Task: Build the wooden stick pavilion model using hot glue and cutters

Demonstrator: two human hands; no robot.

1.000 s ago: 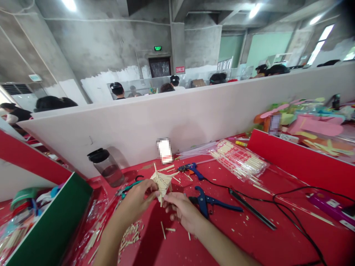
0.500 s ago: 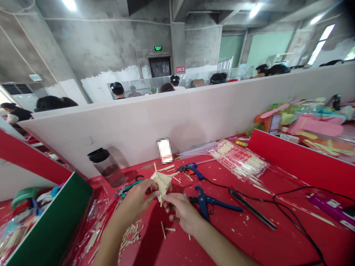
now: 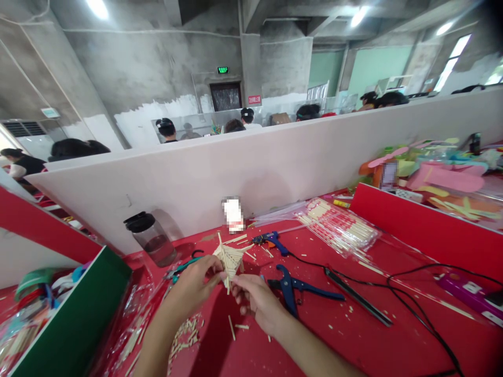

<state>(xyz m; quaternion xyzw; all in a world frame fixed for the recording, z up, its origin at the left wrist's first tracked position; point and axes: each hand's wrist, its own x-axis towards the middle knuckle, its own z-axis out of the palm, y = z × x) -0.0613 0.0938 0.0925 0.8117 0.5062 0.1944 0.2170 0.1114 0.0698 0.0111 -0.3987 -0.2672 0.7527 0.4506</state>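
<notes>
Between my two hands is a small wooden stick model [image 3: 231, 259], made of pale thin sticks laid side by side in slanting rows, with stick ends poking out at its corners. My left hand [image 3: 205, 272] pinches its left side between thumb and fingers. At its lower right edge, the thumb and fingertips of my right hand [image 3: 253, 297] close on it. A blue glue gun [image 3: 275, 242] lies beyond the model to the right. Just right of my right hand rests a blue-handled cutter [image 3: 291, 288]. Teal-handled pliers [image 3: 183, 267] lie partly behind my left hand.
Cut stick pieces [image 3: 184, 337] litter the red table [image 3: 314, 345]. A bottle [image 3: 153, 241] and a phone [image 3: 233, 214] stand against the white partition [image 3: 188, 178]. Packed sticks [image 3: 338, 225] lie back right. A black cable [image 3: 416, 309] crosses the right side, near a purple power strip [image 3: 463, 290]. Green board [image 3: 78, 319] borders the left.
</notes>
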